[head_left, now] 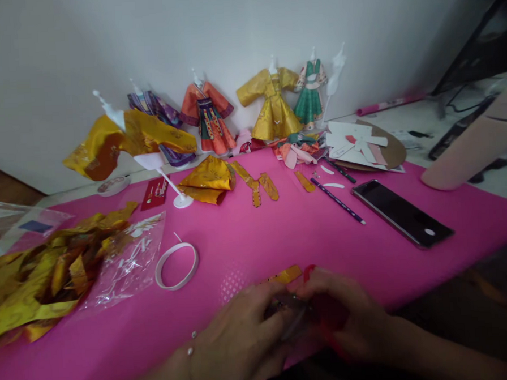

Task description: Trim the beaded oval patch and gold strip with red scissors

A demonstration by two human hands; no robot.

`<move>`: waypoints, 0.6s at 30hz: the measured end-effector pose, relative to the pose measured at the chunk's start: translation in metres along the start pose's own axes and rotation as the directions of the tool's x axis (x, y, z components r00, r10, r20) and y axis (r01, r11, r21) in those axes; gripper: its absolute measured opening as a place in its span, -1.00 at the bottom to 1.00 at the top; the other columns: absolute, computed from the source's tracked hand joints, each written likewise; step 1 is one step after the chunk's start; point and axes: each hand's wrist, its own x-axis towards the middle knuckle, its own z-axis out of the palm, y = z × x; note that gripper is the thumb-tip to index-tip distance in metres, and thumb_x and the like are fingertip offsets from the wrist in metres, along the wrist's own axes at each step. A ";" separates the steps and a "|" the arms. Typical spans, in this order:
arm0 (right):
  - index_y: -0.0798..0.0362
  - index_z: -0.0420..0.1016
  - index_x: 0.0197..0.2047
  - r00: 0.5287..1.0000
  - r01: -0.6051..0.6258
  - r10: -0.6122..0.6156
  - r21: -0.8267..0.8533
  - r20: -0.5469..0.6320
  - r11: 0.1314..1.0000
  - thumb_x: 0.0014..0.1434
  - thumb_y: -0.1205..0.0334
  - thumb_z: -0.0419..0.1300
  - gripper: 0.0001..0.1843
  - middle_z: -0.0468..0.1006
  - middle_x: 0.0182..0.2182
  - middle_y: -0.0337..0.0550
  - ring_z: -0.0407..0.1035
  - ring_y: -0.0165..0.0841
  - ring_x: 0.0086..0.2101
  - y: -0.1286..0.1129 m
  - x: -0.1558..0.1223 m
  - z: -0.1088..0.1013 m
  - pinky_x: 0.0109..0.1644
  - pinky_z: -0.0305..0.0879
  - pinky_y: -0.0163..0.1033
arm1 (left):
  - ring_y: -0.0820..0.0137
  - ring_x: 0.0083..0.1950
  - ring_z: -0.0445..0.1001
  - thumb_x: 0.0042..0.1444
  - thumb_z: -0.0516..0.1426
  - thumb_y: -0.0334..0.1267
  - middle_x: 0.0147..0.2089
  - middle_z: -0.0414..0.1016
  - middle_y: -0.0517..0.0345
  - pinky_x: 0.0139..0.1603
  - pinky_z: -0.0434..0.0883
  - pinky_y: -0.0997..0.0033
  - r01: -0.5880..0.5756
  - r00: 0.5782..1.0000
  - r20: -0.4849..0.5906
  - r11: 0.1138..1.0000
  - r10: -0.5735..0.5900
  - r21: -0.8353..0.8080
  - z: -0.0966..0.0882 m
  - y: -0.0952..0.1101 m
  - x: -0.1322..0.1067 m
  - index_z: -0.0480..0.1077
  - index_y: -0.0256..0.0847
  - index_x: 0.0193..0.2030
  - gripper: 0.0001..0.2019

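My right hand is closed around scissors with red handles, near the front edge of the pink table; motion blurs them. Close beside it, my left hand has its fingers curled near the dark blades, and what they pinch is blurred and mostly hidden. Just beyond both hands a gold fabric strip lies on the table, its left end behind the left hand. Farther back are other gold pieces with dark-dotted edges. A folded gold cloth sits left of those.
A white tape roll and a heap of gold scraps on clear plastic lie left. A stand holds a gold jacket. Small dressed mannequins line the wall. A pencil and phone are right.
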 end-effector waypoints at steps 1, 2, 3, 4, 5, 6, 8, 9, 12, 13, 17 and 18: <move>-0.20 0.45 0.23 1.000 0.003 -0.003 0.002 0.003 1.000 0.06 0.53 0.26 -0.30 0.70 -0.05 -0.18 0.64 -0.25 -0.14 0.000 0.000 0.000 -0.08 0.57 -0.15 | 0.17 0.14 0.68 0.62 0.05 -0.19 0.14 0.66 -0.14 0.11 0.69 0.23 -0.003 1.000 -0.001 1.000 0.003 -0.010 0.001 0.000 0.000 0.39 -0.18 0.23 -0.79; -0.20 0.44 0.24 1.000 0.009 -0.009 0.004 0.006 1.000 0.06 0.54 0.25 -0.29 0.70 -0.05 -0.17 0.64 -0.25 -0.14 0.000 0.001 -0.001 -0.07 0.57 -0.15 | 0.17 0.14 0.68 0.61 0.05 -0.21 0.16 0.66 -0.15 0.10 0.69 0.23 -0.003 1.000 0.003 1.000 0.003 -0.017 0.002 0.000 -0.001 0.39 -0.19 0.24 -0.79; -0.19 0.44 0.25 1.000 0.014 -0.014 0.005 0.008 1.000 0.06 0.56 0.25 -0.28 0.70 -0.05 -0.17 0.64 -0.24 -0.13 0.000 0.001 -0.001 -0.07 0.57 -0.15 | 0.16 0.14 0.68 0.60 0.06 -0.23 0.17 0.65 -0.16 0.09 0.70 0.22 0.000 1.000 0.011 1.000 0.000 -0.023 0.002 0.000 -0.001 0.39 -0.19 0.25 -0.78; -0.19 0.45 0.25 1.000 0.016 -0.016 0.004 0.006 1.000 0.07 0.56 0.24 -0.28 0.70 -0.06 -0.16 0.64 -0.24 -0.13 0.000 0.001 -0.001 -0.07 0.57 -0.15 | 0.15 0.15 0.67 0.58 0.07 -0.25 0.19 0.65 -0.16 0.09 0.70 0.21 0.006 1.000 0.021 1.000 -0.005 -0.027 0.003 0.000 -0.002 0.39 -0.19 0.26 -0.78; -0.18 0.45 0.25 1.000 0.020 -0.020 0.003 0.005 1.000 0.07 0.56 0.24 -0.28 0.70 -0.06 -0.15 0.64 -0.24 -0.13 0.000 0.002 -0.001 -0.07 0.57 -0.15 | 0.15 0.16 0.67 0.57 0.07 -0.26 0.20 0.64 -0.16 0.09 0.69 0.20 0.013 0.999 0.031 1.000 -0.012 -0.028 0.003 0.000 -0.003 0.40 -0.19 0.26 -0.77; -0.18 0.45 0.24 1.000 0.022 -0.022 0.001 0.003 1.000 0.07 0.56 0.24 -0.29 0.70 -0.06 -0.15 0.64 -0.23 -0.13 0.000 0.002 -0.001 -0.07 0.57 -0.14 | 0.15 0.17 0.66 0.57 0.07 -0.26 0.20 0.64 -0.16 0.10 0.69 0.20 0.017 0.999 0.035 0.999 -0.017 -0.027 0.003 0.000 -0.003 0.40 -0.19 0.26 -0.77; -0.17 0.45 0.24 1.000 0.030 -0.030 -0.001 0.001 1.000 0.08 0.55 0.25 -0.31 0.70 -0.06 -0.15 0.63 -0.23 -0.14 -0.001 0.002 -0.001 -0.08 0.57 -0.15 | 0.15 0.18 0.66 0.59 0.07 -0.23 0.21 0.63 -0.16 0.13 0.68 0.21 0.018 0.999 0.032 1.000 -0.017 -0.022 0.003 0.000 -0.004 0.40 -0.19 0.24 -0.78; -0.17 0.45 0.24 0.999 0.034 -0.034 -0.002 -0.001 0.999 0.08 0.54 0.25 -0.31 0.70 -0.06 -0.15 0.63 -0.24 -0.15 -0.001 0.002 -0.001 -0.09 0.57 -0.15 | 0.15 0.19 0.65 0.60 0.06 -0.21 0.21 0.62 -0.16 0.13 0.68 0.21 0.016 1.000 0.027 1.000 -0.015 -0.020 0.003 0.000 -0.004 0.40 -0.19 0.23 -0.78; -0.17 0.46 0.23 0.999 0.036 -0.036 -0.007 -0.006 0.999 0.09 0.54 0.26 -0.33 0.70 -0.09 -0.17 0.63 -0.26 -0.17 -0.003 0.003 -0.001 -0.12 0.56 -0.18 | 0.16 0.17 0.66 0.60 0.05 -0.19 0.22 0.61 -0.17 0.12 0.68 0.21 0.011 1.000 0.024 1.000 -0.010 -0.025 0.005 -0.001 -0.004 0.40 -0.19 0.23 -0.78; -0.16 0.46 0.22 0.999 0.036 -0.036 -0.008 -0.006 0.999 0.09 0.54 0.26 -0.34 0.70 -0.10 -0.17 0.63 -0.26 -0.17 -0.003 0.003 -0.001 -0.12 0.56 -0.18 | 0.17 0.15 0.66 0.60 0.06 -0.21 0.22 0.61 -0.17 0.11 0.68 0.21 0.010 1.000 0.024 0.999 -0.009 -0.032 0.005 -0.001 -0.004 0.40 -0.19 0.23 -0.78; -0.15 0.47 0.23 0.999 0.032 -0.032 -0.006 0.002 0.999 0.08 0.54 0.24 -0.32 0.70 -0.09 -0.14 0.64 -0.23 -0.16 -0.005 0.004 -0.002 -0.12 0.57 -0.17 | 0.16 0.11 0.68 0.56 0.05 -0.29 0.20 0.63 -0.14 0.08 0.70 0.19 0.008 1.000 0.010 0.999 -0.007 -0.044 0.006 -0.001 0.000 0.39 -0.16 0.20 -0.81; -0.15 0.47 0.23 1.000 0.030 -0.030 -0.005 0.002 1.000 0.07 0.54 0.24 -0.31 0.70 -0.09 -0.14 0.64 -0.23 -0.17 -0.005 0.004 -0.002 -0.12 0.57 -0.17 | 0.15 0.12 0.68 0.57 0.04 -0.27 0.18 0.63 -0.14 0.08 0.71 0.18 0.008 1.000 0.006 0.999 -0.008 -0.038 0.005 0.000 0.001 0.39 -0.16 0.20 -0.81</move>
